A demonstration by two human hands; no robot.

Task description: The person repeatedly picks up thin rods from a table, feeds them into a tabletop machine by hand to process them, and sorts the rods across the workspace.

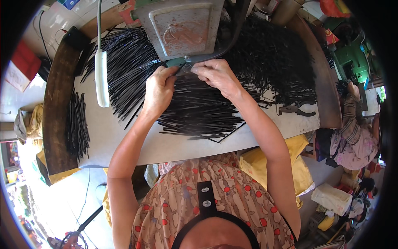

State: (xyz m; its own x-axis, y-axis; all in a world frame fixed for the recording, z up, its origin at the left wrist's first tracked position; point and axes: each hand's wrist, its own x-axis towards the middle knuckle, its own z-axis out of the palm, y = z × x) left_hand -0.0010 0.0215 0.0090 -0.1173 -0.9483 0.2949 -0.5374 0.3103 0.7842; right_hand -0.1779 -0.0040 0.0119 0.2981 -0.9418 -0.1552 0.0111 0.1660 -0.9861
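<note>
A grey-green bench machine (182,33) with worn paint stands at the far middle of the table. Just below its head, my left hand (158,92) is closed, thumb and fingers pinching the end of a thin black strip (180,69). Opposite it, my right hand (219,78) is also closed in a pinch, its fingertips around something small that I cannot make out. The two hands are close together but apart. Long black strips (199,110) lie in a heap under and in front of my hands, and another heap (124,62) spreads to the left.
A dense tangle of black pieces (269,58) covers the right side. Pliers (297,109) lie near the right edge, and a bundle of strips (77,124) lies at far left. A white lamp (101,79) hangs left of my hands. At far right, another person (354,143) sits by a green machine (350,62).
</note>
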